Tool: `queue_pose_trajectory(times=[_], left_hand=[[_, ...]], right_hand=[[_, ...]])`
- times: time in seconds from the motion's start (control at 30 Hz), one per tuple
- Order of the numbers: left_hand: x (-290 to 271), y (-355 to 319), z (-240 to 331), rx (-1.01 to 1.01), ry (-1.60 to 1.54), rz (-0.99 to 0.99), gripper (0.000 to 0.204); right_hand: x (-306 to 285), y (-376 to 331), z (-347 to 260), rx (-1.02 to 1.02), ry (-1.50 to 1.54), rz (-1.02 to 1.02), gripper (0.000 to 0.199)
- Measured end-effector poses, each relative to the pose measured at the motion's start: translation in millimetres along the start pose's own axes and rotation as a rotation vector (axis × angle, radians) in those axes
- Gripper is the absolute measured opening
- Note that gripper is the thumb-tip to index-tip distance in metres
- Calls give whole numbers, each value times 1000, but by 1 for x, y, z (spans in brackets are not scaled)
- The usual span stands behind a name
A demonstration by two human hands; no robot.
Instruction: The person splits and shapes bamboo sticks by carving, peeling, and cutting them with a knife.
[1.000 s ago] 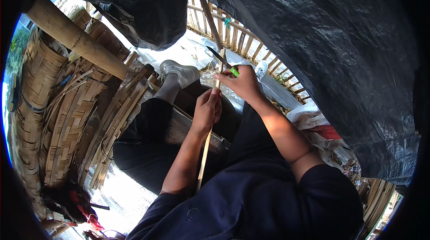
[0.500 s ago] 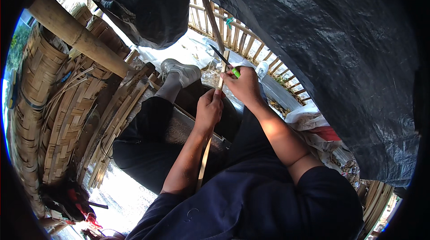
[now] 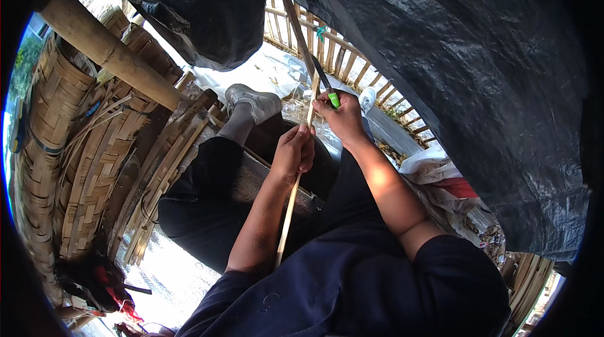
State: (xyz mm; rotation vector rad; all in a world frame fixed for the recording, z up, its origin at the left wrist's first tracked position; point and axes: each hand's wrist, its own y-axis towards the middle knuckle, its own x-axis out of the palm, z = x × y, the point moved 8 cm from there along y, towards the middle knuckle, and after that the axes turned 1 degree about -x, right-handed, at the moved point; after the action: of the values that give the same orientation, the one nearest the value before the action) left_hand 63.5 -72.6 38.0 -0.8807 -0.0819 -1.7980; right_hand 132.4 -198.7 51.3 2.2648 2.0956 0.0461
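Bamboo strip (image 3: 290, 202): a long pale sliver running from the person's lap up past both hands toward the black tarpaulin (image 3: 440, 54) overhead. The left hand (image 3: 293, 150) is closed around the strip at mid-length, over the dark-trousered thigh (image 3: 214, 180). The right hand (image 3: 343, 117) grips a knife with a green handle (image 3: 332, 99), its dark blade laid against the strip just above the left hand. A grey shoe (image 3: 253, 103) rests beyond the knee. Woven bamboo baskets (image 3: 56, 148) stand at the left, under a thick bamboo pole (image 3: 107, 54); a slatted fence (image 3: 352, 66) lies behind the hands.
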Motion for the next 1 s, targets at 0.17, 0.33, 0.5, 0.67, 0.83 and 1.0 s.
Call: queue_pose_trajectory(times=[0.17, 0.33, 0.5, 0.67, 0.83, 1.0], left_hand=[[3, 1, 0, -3, -4, 12, 25], [3, 1, 2, 13, -6, 15, 24], [2, 1, 1, 11, -29, -4, 26], [4, -1, 1, 9, -58, -1, 27], [1, -2, -3, 10, -93, -17, 27], [7, -10, -28, -60, -24, -19, 24]], right_hand=[[1, 0, -5, -38, -12, 29, 7], [0, 0, -14, -115, -125, 106, 8], [3, -4, -22, -134, -119, 152, 8], [3, -5, -31, -151, -109, 203, 9], [-4, 0, -41, -146, 85, 368, 8], [-72, 62, -63, -245, -164, 372, 12]])
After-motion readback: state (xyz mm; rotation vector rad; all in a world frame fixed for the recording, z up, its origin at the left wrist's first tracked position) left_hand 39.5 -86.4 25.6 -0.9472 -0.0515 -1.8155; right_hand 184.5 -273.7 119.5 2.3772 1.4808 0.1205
